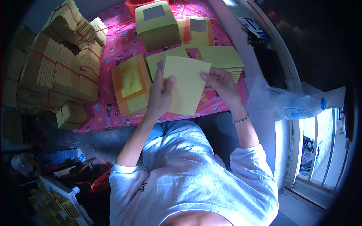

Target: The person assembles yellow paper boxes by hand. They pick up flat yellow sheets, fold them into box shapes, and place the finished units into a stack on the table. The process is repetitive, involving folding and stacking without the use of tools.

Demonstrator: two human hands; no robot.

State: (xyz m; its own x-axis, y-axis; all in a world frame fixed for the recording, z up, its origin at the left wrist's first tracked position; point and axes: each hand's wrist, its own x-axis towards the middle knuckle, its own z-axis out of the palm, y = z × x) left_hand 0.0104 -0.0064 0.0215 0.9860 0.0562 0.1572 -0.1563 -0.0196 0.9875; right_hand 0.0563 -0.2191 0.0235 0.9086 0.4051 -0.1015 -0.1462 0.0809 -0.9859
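A pale yellow joss paper (185, 84), blank on the side facing me, is held up over the front of the table. My left hand (160, 94) grips its left edge, thumb on top. At the upper right corner my right hand (223, 83) pinches it between thumb and fingers. Left of it lies joss paper with a gold square and orange border (130, 82). Another yellow stack (152, 60) is partly hidden behind the held paper. Close to my right hand sits a layered yellow stack (222, 56). Farther back are a tall stack with a silver square (158, 34) and an orange-banded one (186, 32).
Paper bundles tied with red cord (49, 67) pile high along the left of the pink patterned tablecloth (113, 41). A red basin (137, 3) and loose red cords stand at the back. Right, a clear plastic bag (279, 98) with a bottle hangs near the barred window (318, 147).
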